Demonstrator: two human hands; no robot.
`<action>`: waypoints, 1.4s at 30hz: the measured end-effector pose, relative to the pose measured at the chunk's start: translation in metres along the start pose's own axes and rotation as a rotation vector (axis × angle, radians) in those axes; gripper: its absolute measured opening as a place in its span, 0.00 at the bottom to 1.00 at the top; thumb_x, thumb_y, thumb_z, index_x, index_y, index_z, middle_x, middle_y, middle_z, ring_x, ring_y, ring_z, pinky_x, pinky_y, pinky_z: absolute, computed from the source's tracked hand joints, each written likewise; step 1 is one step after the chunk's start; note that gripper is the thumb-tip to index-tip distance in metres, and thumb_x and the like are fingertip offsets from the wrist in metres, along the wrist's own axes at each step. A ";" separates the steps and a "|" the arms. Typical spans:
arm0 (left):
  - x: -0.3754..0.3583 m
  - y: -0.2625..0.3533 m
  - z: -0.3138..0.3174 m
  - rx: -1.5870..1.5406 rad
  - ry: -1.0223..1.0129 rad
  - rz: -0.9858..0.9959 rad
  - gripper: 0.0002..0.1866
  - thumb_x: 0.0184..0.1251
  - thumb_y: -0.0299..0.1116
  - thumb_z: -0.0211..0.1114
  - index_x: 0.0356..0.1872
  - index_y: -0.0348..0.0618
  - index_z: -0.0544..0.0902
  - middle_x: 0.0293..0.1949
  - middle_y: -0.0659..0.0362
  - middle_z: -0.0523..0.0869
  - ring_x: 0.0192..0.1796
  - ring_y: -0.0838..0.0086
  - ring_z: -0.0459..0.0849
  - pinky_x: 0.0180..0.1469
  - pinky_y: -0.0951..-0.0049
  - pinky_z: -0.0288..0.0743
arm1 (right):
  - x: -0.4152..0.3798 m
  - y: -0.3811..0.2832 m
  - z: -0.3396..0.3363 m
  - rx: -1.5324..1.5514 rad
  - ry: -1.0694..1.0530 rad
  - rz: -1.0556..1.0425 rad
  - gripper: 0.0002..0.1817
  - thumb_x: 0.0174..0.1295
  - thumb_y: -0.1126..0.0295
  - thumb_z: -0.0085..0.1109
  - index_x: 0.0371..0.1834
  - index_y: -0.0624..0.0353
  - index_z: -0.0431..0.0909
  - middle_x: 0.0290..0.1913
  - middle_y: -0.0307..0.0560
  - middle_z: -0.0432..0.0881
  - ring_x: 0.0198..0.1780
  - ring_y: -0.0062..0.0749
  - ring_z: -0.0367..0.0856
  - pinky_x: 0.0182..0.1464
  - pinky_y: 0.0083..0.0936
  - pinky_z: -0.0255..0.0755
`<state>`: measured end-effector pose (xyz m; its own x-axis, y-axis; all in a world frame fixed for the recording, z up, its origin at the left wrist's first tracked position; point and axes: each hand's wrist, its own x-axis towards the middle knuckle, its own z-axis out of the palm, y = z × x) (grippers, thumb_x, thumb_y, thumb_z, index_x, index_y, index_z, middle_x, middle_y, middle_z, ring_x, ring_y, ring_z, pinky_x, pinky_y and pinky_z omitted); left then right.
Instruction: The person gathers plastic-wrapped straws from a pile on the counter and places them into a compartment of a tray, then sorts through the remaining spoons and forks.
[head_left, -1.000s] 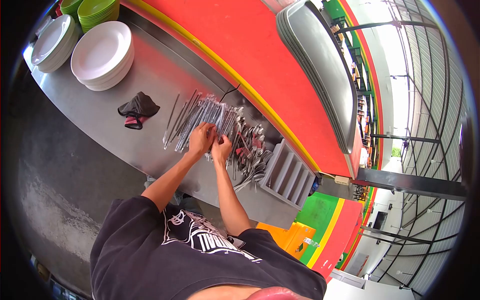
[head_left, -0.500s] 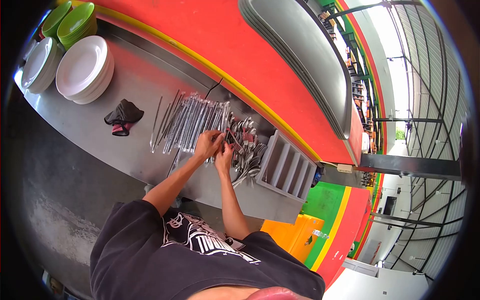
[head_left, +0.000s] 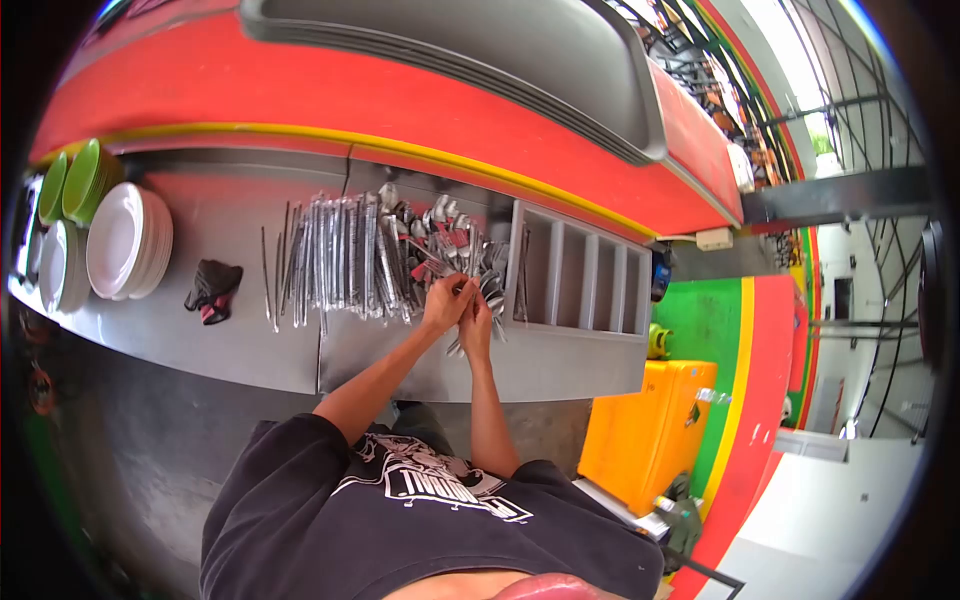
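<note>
My left hand (head_left: pixel 445 303) is closed, its fingers pinched around what looks like a fork (head_left: pixel 437 262) with the tines pointing away from me. Close beside it, my right hand (head_left: pixel 477 322) is also closed, the fingertips of both hands nearly touching. What the right fingers grip is too small to make out. Both hands are over the near side of a loose pile of spoons and forks (head_left: pixel 443 213), some with red bands or tags. Left of the pile lies a row of long thin items in clear shiny wrappers (head_left: pixel 345 255).
Right of the pile stands a grey divided cutlery tray (head_left: pixel 589 280). On the steel counter (head_left: pixel 240 355) further left are a crumpled black cloth item (head_left: pixel 212 287), stacked white plates (head_left: pixel 118 240) and green bowls (head_left: pixel 88 185). Dark trays (head_left: pixel 470 60) sit on the red ledge (head_left: pixel 300 95).
My view has turned, so the counter now lies more level. Both hands have shifted right along the cutlery pile, staying close together and closed.
</note>
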<state>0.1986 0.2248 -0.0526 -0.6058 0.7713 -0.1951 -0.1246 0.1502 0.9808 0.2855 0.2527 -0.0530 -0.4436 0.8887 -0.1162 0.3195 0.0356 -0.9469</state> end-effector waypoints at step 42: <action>0.047 -0.007 0.143 0.646 0.038 0.590 0.07 0.66 0.28 0.59 0.42 0.38 0.79 0.59 0.52 0.73 0.73 0.49 0.57 0.64 0.51 0.62 | 0.067 0.037 -0.121 -0.611 0.214 0.152 0.09 0.66 0.67 0.48 0.46 0.55 0.74 0.43 0.52 0.83 0.42 0.55 0.83 0.39 0.48 0.77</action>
<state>0.2829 0.3484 -0.0677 -0.4583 0.8141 0.3566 0.6804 0.0633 0.7301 0.3693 0.3687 -0.0597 -0.2003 0.9731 -0.1136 0.8105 0.0994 -0.5773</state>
